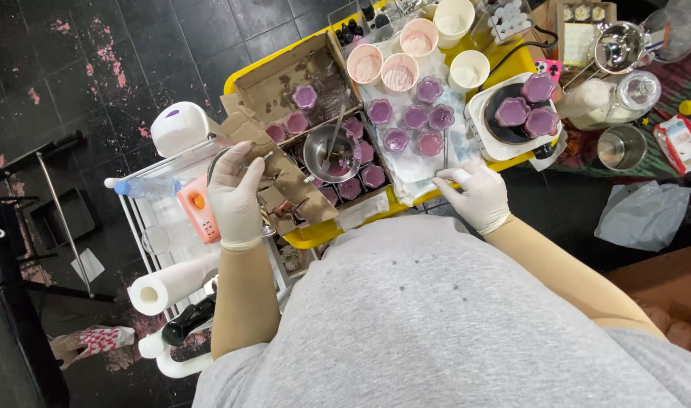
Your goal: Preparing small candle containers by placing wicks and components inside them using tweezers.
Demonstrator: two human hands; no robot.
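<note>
A yellow desk is seen from above, and the metal bowl near its middle serves as the landmark. The bowl sits in a cardboard box, among small flower-shaped purple moulds, probably so that drips are caught by the cardboard. A thin metal stirrer is left leaning in the bowl, its handle pointing away from the person. Left of the bowl, the gloved left hand is closed around a thin metal tool, whose tip points toward the bowl's rim; the bowl itself is not touched. Right of the bowl, the gloved right hand rests at the near edge of a white cloth, fingers curled; whether something is pinched there cannot be told. More filled moulds are laid on that cloth, likely for setting, and three more stand on a hot plate further right. Paper cups are grouped beyond the bowl.
</note>
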